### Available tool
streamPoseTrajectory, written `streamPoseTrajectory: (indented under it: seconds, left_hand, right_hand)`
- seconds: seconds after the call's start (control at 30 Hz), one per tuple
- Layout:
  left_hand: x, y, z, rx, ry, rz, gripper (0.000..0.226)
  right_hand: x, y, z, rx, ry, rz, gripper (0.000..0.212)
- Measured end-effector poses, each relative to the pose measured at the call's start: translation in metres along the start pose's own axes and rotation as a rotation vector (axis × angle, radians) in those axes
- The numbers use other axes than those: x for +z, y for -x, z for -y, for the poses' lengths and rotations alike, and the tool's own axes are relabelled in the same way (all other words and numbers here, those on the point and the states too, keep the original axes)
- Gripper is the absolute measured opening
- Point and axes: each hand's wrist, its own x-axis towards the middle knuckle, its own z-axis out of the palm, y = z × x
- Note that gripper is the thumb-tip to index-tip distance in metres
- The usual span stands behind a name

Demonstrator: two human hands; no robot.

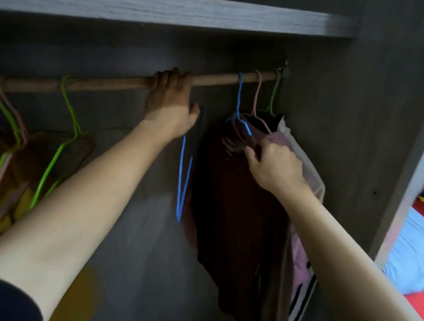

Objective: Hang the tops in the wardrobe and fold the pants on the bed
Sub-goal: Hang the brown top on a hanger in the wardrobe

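Left hand (171,101) curls over the rail (113,85). Right hand (275,166) pinches the collar of the maroon top (234,203), just below its blue hanger (238,96). Other tops (301,274) hang beside that grip; folding the pants apparently remains.

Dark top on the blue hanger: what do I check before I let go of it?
1. Hanger hooked over the rod: ok.
2. Top hanging from the hanger: ok.
3. Collar flat: not ok, it is bunched where the right hand pinches it.
4. Left hand gripping the rod: ok.
5. Second blue hanger under the left hand, held or hooked: cannot tell.
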Motion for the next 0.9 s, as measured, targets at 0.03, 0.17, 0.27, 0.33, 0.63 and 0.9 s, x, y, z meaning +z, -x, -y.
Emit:
streamPoseTrajectory:
  seconds: [0.03, 0.17, 0.27, 0.33, 0.63, 0.9]
  left_hand:
    - [-0.004, 0.007, 0.0, -0.011, 0.024, 0.01, 0.065]
    - [-0.025, 0.057, -0.023, -0.062, 0.181, -0.092, 0.06]
    - [-0.034, 0.102, -0.065, -0.004, 0.417, -0.215, 0.053]
    - [-0.034, 0.132, -0.101, 0.03, 0.554, -0.263, 0.052]
    - [-0.058, 0.297, -0.319, 0.211, 1.071, 0.054, 0.061]
    - [-0.099, 0.382, -0.507, 0.619, 1.017, 0.349, 0.069]
  right_hand:
    - [-0.002, 0.011, -0.001, 0.004, 0.014, -0.002, 0.046]
    - [-0.013, 0.063, -0.016, 0.054, 0.016, -0.068, 0.049]
    - [-0.022, 0.119, -0.033, 0.136, 0.03, -0.182, 0.041]
    - [-0.031, 0.163, -0.05, 0.181, 0.058, -0.239, 0.035]
    - [-0.116, 0.395, -0.184, 0.518, 0.447, -0.238, 0.06]
    - [-0.2, 0.564, -0.303, 0.809, 0.537, -0.236, 0.076]
